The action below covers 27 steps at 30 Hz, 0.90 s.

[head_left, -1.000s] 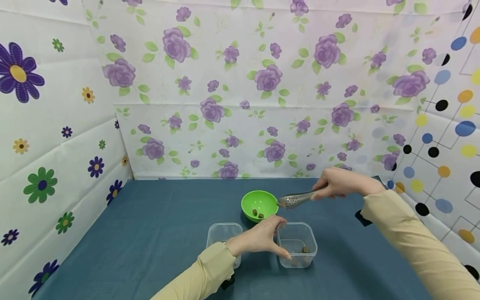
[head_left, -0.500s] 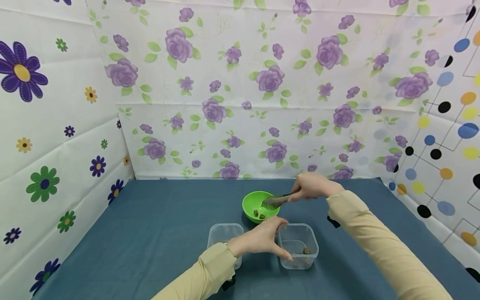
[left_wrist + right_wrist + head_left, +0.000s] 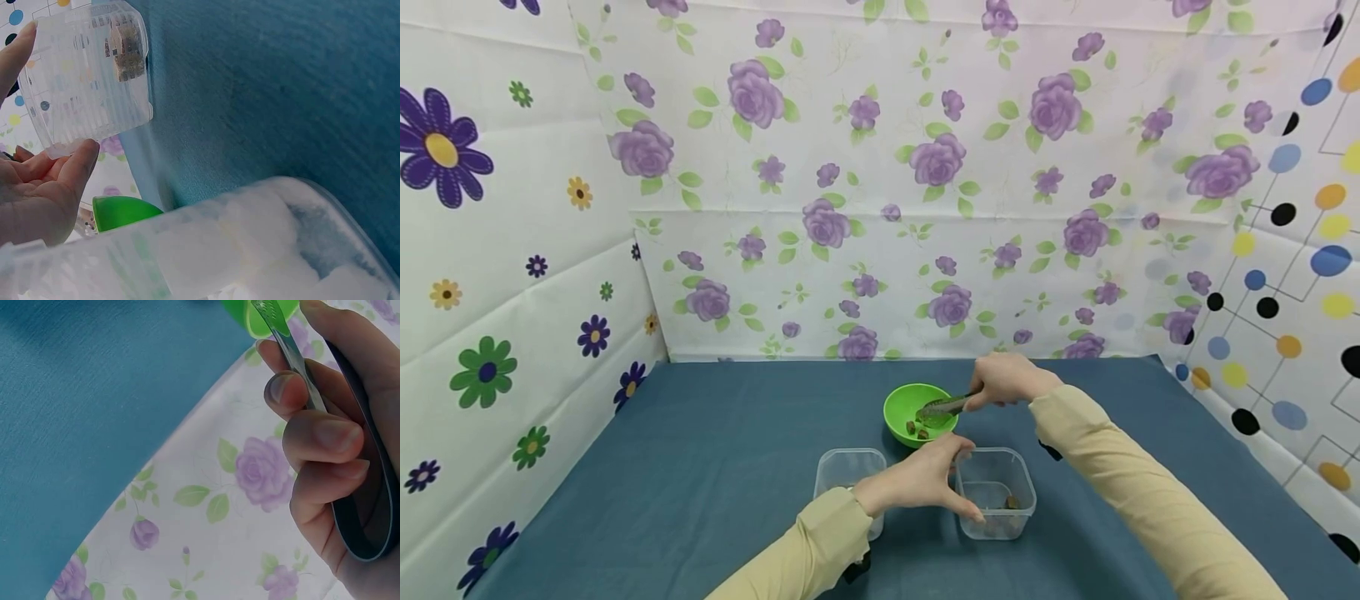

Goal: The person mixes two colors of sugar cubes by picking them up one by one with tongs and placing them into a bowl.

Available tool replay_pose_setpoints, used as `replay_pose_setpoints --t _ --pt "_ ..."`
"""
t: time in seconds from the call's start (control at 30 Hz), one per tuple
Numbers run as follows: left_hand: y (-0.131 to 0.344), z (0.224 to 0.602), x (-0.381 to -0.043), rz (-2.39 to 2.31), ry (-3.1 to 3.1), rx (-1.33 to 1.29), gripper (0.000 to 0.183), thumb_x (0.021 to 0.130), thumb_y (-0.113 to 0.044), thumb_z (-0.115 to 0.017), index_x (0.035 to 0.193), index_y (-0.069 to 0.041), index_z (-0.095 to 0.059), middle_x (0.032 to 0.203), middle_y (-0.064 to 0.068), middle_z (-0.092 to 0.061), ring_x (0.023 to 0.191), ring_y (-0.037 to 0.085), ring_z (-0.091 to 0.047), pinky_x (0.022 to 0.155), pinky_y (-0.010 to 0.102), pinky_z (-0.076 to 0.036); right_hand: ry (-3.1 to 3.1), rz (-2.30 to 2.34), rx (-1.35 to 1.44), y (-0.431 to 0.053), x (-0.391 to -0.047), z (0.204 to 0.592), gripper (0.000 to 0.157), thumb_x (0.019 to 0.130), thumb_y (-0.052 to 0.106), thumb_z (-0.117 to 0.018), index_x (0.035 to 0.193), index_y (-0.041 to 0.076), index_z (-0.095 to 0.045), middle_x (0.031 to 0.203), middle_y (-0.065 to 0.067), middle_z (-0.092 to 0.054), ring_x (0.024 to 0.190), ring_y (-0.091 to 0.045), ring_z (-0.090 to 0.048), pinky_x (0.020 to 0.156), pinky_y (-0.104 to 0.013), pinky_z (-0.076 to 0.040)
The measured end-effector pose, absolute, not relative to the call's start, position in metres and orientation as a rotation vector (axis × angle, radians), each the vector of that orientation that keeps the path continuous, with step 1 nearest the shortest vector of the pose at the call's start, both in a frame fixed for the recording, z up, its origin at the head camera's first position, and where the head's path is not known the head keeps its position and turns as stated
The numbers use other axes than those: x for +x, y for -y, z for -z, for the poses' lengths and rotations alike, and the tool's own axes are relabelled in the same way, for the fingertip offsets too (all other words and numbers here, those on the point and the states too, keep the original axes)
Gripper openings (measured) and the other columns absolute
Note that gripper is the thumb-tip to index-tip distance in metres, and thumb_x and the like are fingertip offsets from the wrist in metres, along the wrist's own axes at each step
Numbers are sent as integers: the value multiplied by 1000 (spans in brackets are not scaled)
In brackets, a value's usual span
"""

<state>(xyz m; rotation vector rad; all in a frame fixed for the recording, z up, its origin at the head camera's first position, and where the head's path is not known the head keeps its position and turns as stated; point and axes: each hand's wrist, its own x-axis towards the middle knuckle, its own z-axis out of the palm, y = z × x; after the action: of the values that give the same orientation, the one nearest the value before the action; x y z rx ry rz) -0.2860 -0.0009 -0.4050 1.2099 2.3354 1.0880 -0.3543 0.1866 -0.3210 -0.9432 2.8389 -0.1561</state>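
My right hand (image 3: pixel 1007 377) holds metal tongs (image 3: pixel 951 405), whose perforated ends reach down into a bright green bowl (image 3: pixel 897 412). Small brown cubes (image 3: pixel 912 427) lie at the bottom of that bowl, right by the tong tips. With thumb and fingers spread along its left side, my left hand (image 3: pixel 917 477) grips a clear plastic container (image 3: pixel 1000 525) at the rim. A brown cube (image 3: pixel 1012 502) sits in its near right corner; the left wrist view shows brown pieces (image 3: pixel 128 53) through the wall. In the right wrist view, my fingers (image 3: pixel 322 434) curl round the tongs' handle.
A second clear container (image 3: pixel 850 455) stands to the left, partly under my left forearm. White fluffy balls (image 3: pixel 256 219) fill it in the left wrist view. Blue cloth (image 3: pixel 722 467) covers the table, and flowered sheets (image 3: pixel 880 167) enclose the back and sides.
My right hand has moved left, bringing the tongs from beside the bowl's right rim down inside it. My left hand stays on the container.
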Motion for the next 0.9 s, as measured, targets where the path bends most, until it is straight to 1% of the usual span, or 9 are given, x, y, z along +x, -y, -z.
replay_pose_setpoints --t 0.1,0.23,0.33,0.43,0.53,0.63,0.73,0.83,0.9 --pt "1 405 -286 -1095 -2329 1204 76 74 -29 -77 132 -1 -37 118 8 -42 95 10 -47 77 23 -44 -2845 169 -911 -188 -354 321 17 81 33 -69 66 24 -68 47 1 -52 39 -9 -44 38 -23 -32" --pt "2 404 -285 -1096 -2325 1198 75 74 -29 -77 132 -1 -37 118 9 -42 95 10 -47 78 23 -44 -2846 242 -933 -191 -351 319 16 81 33 -69 78 18 -73 50 6 -53 44 -9 -49 40 -24 -35" --pt "2 404 -285 -1090 -2327 1202 75 74 -29 -76 132 -2 -37 119 9 -42 96 10 -47 78 24 -43 -2827 308 -971 -195 -349 315 24 82 33 -68 90 12 -73 59 9 -57 49 -8 -53 45 -25 -41" --pt "2 403 -285 -1088 -2329 1201 74 74 -29 -77 131 -3 -38 119 9 -42 96 10 -47 78 23 -44 -2817 332 -989 -201 -347 310 35 82 36 -66 100 6 -70 77 4 -63 57 -6 -55 53 -26 -47" --pt "2 404 -285 -1089 -2332 1196 74 74 -29 -77 131 -3 -38 118 9 -42 97 11 -48 79 23 -43 -2829 316 -1000 -207 -342 306 46 82 40 -65 109 2 -65 93 -1 -63 68 -7 -57 62 -30 -49" --pt "2 404 -285 -1080 -2342 1198 75 74 -30 -77 131 -3 -38 118 8 -43 96 11 -47 78 23 -43 -2831 305 -994 -214 -337 303 45 82 43 -63 105 4 -65 90 0 -61 71 -9 -56 63 -32 -48" --pt "2 404 -285 -1075 -2346 1196 76 73 -31 -77 131 -3 -38 118 8 -43 94 10 -47 77 23 -43 -2826 307 -969 -220 -332 302 40 84 45 -60 103 10 -63 89 3 -59 75 -13 -57 65 -34 -48" --pt "1 404 -285 -1071 -2348 1188 76 73 -31 -77 132 -3 -38 117 7 -43 92 9 -46 75 23 -43 -2824 307 -947 -226 -326 300 42 84 52 -56 105 15 -61 97 3 -58 84 -16 -57 72 -39 -47" --pt "1 404 -285 -1069 -2347 1184 76 73 -31 -77 132 -3 -37 118 8 -42 91 9 -45 74 24 -43 -2809 320 -951 -231 -323 298 41 84 54 -54 103 18 -61 96 4 -58 84 -16 -57 72 -39 -47"
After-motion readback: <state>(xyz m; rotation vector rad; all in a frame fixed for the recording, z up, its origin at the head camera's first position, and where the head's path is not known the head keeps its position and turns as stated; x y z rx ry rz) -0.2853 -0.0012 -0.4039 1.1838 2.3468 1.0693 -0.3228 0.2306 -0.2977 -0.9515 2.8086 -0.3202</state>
